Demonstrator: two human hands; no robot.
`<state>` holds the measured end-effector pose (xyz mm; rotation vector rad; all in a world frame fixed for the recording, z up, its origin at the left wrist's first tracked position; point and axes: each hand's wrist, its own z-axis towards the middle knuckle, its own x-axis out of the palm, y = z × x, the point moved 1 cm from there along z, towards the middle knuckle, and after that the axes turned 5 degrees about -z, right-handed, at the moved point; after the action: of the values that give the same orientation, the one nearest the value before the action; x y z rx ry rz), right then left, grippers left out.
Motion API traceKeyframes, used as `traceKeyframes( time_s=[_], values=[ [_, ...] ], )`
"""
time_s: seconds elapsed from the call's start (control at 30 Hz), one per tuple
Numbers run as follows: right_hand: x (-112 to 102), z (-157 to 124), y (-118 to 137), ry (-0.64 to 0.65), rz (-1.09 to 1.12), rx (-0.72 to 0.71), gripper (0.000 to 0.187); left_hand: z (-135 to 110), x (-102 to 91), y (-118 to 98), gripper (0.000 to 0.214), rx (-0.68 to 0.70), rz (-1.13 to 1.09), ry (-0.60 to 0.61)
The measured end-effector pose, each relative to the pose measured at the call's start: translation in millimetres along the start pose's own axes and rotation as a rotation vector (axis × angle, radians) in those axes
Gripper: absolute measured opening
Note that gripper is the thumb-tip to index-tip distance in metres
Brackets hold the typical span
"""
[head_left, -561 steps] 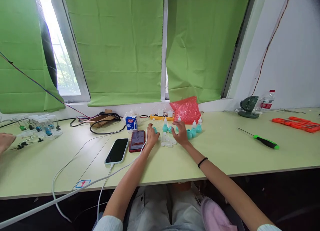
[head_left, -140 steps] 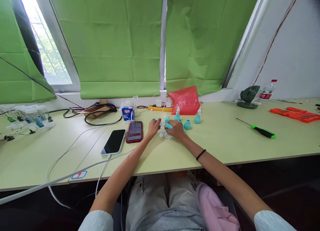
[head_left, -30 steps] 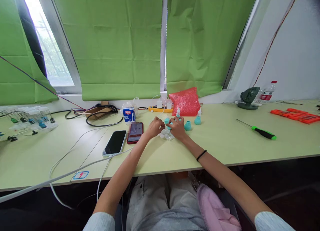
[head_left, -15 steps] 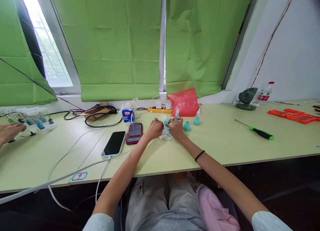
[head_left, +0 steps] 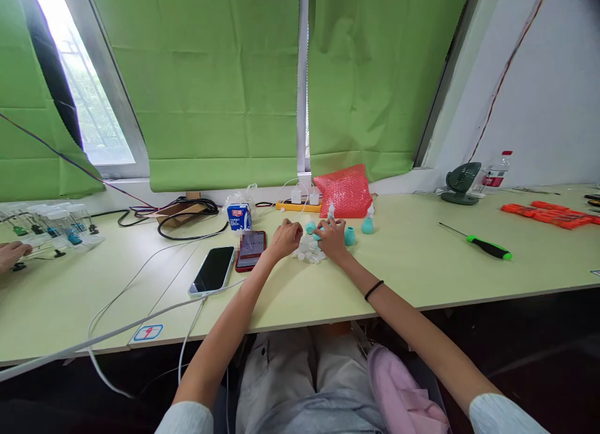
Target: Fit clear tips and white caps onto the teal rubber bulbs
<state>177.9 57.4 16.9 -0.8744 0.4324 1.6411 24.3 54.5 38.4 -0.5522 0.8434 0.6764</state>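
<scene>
Left hand (head_left: pixel 287 237) has drawn away from right hand (head_left: pixel 332 237), its pinch unclear; right pinches a turquoise bulb (head_left: pixel 317 237), I judge light, soft: hold the neck.

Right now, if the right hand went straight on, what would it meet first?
Likely the teal bulb just ahead of the right hand, though depth is unclear and they may already touch.

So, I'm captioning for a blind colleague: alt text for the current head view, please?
A person's left hand and right hand reach to either side of a cluster of small translucent pieces on a pale table, with teal bulbs close by. Two phones lie to the left; a green-and-black screwdriver to the right.
</scene>
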Motion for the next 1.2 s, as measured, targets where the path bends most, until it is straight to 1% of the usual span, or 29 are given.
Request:
traceKeyframes(
  time_s=[0.23, 0.47, 0.67, 0.73, 0.87, 1.07, 1.2],
  values=[
    [-1.8, -0.2, 0.5, -0.017, -0.012, -0.023, 0.025, 0.4, 7.9, 2.3, 0.022, 0.064, -0.060, 0.011],
    [-1.9, -0.8, 3.0, -0.005, -0.040, -0.077, 0.026, 2.0, 6.6, 7.3, 0.015, 0.101, -0.078, 0.034],
    [-1.9, -1.7, 5.3, -0.019, -0.036, -0.200, 0.029, 0.9, 6.1, 5.8, 0.014, 0.102, -0.088, 0.081],
    [-2.5, -2.3, 5.7, -0.034, -0.033, -0.219, 0.029, 0.2, 6.0, 3.8, 0.016, 0.102, -0.089, 0.087],
    [-3.4, -2.9, 6.4, -0.035, -0.019, -0.208, 0.028, -0.8, 5.7, -0.4, 0.016, 0.087, -0.083, 0.081],
    [-3.6, -2.3, 8.3, 0.031, -0.008, -0.199, 0.027, -1.7, 6.1, -1.0, 0.012, 0.059, -0.082, 0.085],
    [-4.3, -2.0, 10.2, 0.062, -0.002, -0.164, 0.027, -1.1, 4.8, -0.1, 0.008, 0.037, -0.083, 0.075]
  ],
)
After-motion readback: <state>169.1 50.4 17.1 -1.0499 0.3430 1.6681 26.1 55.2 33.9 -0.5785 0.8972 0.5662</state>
